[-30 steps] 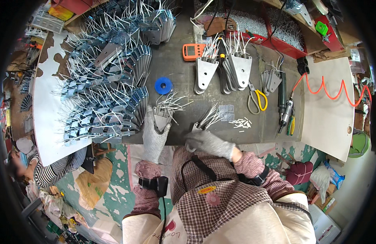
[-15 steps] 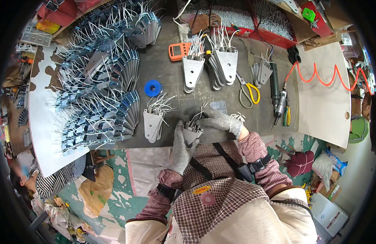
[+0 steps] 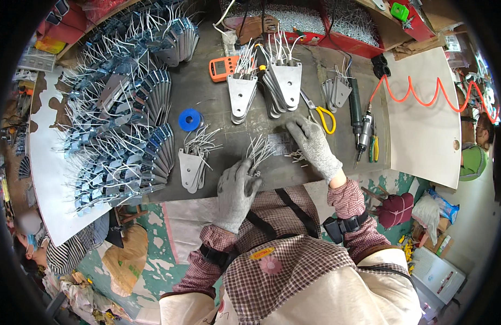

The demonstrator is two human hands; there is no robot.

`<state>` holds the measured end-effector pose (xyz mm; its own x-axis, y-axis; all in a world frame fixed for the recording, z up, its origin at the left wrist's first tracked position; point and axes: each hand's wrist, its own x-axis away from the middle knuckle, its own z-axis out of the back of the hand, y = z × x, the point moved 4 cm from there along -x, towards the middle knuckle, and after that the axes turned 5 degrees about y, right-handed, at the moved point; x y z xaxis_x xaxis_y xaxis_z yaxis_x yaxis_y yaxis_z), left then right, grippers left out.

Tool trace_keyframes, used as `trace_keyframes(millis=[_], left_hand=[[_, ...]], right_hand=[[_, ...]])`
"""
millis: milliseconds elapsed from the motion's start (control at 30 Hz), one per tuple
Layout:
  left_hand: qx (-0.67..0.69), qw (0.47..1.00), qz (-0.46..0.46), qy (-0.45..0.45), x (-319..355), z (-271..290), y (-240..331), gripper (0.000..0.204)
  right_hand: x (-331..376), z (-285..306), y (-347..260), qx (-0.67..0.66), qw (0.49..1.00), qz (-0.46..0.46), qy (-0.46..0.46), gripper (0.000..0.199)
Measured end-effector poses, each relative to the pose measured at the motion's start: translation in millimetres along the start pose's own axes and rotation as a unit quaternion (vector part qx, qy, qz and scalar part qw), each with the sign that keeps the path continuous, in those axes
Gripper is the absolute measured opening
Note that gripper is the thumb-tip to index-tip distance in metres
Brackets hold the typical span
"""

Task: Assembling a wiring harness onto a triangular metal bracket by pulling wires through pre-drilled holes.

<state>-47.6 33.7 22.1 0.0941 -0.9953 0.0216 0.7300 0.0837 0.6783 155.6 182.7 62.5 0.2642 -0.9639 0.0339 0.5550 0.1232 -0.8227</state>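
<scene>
My left hand (image 3: 235,192), in a grey work glove, is closed at the bench's front edge round a wired part. A spray of white wires (image 3: 259,150) stands up past its fingers; the part's body is mostly hidden by the glove. My right hand (image 3: 314,143), gloved alike, reaches over the bench with fingers stretched out and nothing visible in them. Its fingertips are below a stack of grey metal plates with white wires (image 3: 285,86) and beside the yellow-handled scissors (image 3: 327,120). Small pale sleeves (image 3: 297,156) and a small clear plastic box (image 3: 279,144) lie near it.
Rows of wired metal plates (image 3: 120,157) fill the left side. A smaller stack (image 3: 192,170), a blue spool (image 3: 190,119) and an orange meter (image 3: 223,68) stand nearer. A power screwdriver (image 3: 364,132) and pliers (image 3: 374,149) lie right; red bins (image 3: 353,47) line the back.
My right hand has left the wired part and moved right and farther over the bench. My left hand has turned, hiding the grey plate that showed before. The whole view has shifted slightly.
</scene>
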Motion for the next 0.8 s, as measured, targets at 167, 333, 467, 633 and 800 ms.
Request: trace_keyframes(millis=[167,333,467,633,800], left_hand=[[0.142,0.986,0.085,-0.007,-43,-35,-11,0.063],[0.301,0.929,0.209,-0.052,-71,-39,4,0.037],[0.342,0.916,0.199,-0.067,-73,-42,1,0.025],[0.294,0.926,0.221,-0.083,-72,-49,-4,0.036],[0.2,0.977,0.077,-0.002,-69,-52,-4,0.028]], right_hand=[[44,-28,75,0.231,0.968,-0.04,-0.089,0.026],[58,-47,104,0.318,0.943,-0.014,-0.101,0.025],[58,-50,99,0.311,0.944,-0.015,-0.108,0.019],[51,-37,77,0.086,0.989,-0.11,-0.053,0.022],[31,-39,33,-0.161,0.976,-0.146,-0.007,0.028]])
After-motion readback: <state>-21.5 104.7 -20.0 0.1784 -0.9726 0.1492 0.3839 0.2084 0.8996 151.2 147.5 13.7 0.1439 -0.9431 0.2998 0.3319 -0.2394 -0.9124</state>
